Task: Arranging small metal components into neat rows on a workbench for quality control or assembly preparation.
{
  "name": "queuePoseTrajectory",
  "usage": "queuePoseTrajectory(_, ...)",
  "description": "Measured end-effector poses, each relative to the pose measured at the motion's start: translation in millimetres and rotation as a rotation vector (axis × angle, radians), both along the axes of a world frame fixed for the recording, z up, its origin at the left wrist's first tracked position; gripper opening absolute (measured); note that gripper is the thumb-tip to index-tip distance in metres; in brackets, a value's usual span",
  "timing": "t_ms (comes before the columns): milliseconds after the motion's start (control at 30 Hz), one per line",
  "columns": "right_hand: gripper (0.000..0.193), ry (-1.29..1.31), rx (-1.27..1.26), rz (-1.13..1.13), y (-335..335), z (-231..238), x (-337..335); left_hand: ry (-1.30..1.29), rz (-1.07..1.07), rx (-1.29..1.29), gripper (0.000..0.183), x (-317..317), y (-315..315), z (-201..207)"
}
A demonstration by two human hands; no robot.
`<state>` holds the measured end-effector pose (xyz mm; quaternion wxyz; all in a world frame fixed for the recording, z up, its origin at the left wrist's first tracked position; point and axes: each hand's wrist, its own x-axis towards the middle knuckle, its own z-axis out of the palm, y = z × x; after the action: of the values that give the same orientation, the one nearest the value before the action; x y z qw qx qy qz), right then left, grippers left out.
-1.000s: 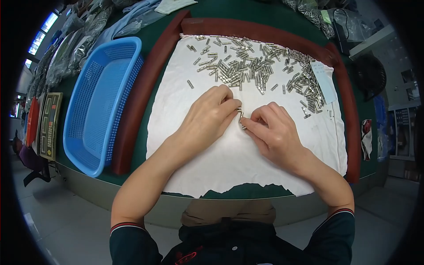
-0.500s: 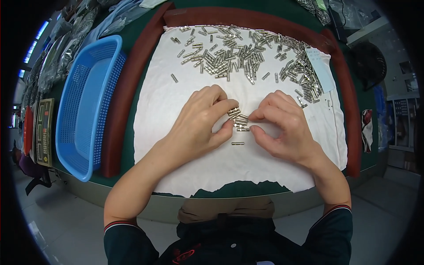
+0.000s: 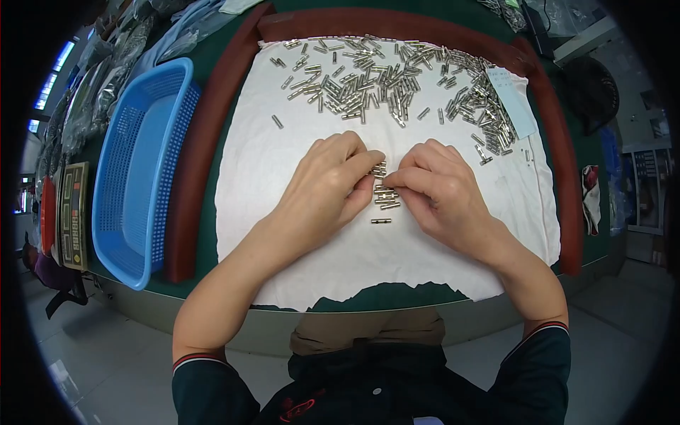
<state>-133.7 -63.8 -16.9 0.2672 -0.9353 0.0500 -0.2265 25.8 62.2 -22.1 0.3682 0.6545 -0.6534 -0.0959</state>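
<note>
Short silvery metal pins [image 3: 387,197] lie in a small group on the white cloth [image 3: 283,262] between my hands. My left hand [image 3: 327,178] curls its index finger and thumb around a few pins [image 3: 379,169] at the far side of that group. With thumb and index finger pinched together, my right hand [image 3: 445,190] touches the pins from the right; its fingertips hide what is between them. A single pin [image 3: 381,221] lies apart, nearer to me. A large scattered pile of the same pins [image 3: 375,86] covers the far part of the cloth.
Dark red padded bars [image 3: 202,159] border the cloth at left, back and right. A blue perforated basket [image 3: 106,177] stands left of the left bar. A pale blue paper slip [image 3: 513,106] lies at the cloth's right, beside more pins. Plastic bags [image 3: 92,85] are heaped far left.
My right hand has moved left and its fingers have closed at the pins. My left thumb has drawn back toward the index finger. The pins in the group have shifted into a tighter stack.
</note>
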Motion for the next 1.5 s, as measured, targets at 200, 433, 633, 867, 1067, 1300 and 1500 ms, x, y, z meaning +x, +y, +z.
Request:
queuePoseTrajectory(200,0.012,-0.005,0.030,-0.069,-1,8,-3,0.053,-0.002,-0.007,0.026,-5,4,1)
queuePoseTrajectory(433,0.015,0.031,-0.194,-0.065,8,5,-7,-0.224,0.095,-0.043,0.041,-13,6,3)
queuePoseTrajectory(633,0.016,0.020,-0.188,-0.083,13,7,-5,-0.370,0.188,-0.089,0.040,-27,3,5)
queuePoseTrajectory(867,0.020,-0.096,-0.242,-0.286,-24,1,2,-0.225,0.055,-0.009,0.046,-22,4,-6)
queuePoseTrajectory(1067,0.013,-0.052,-0.285,-0.315,-37,0,19,-0.185,-0.034,-0.023,0.043,-19,12,-3)
queuePoseTrajectory(1300,0.017,0.036,-0.298,-0.383,-42,-7,46,-0.113,-0.098,-0.064,0.039,-12,11,1)
queuePoseTrajectory(1500,0.011,-0.029,-0.220,-0.190,-26,-3,38,-0.049,0.236,-0.169,0.022,23,-6,-4)
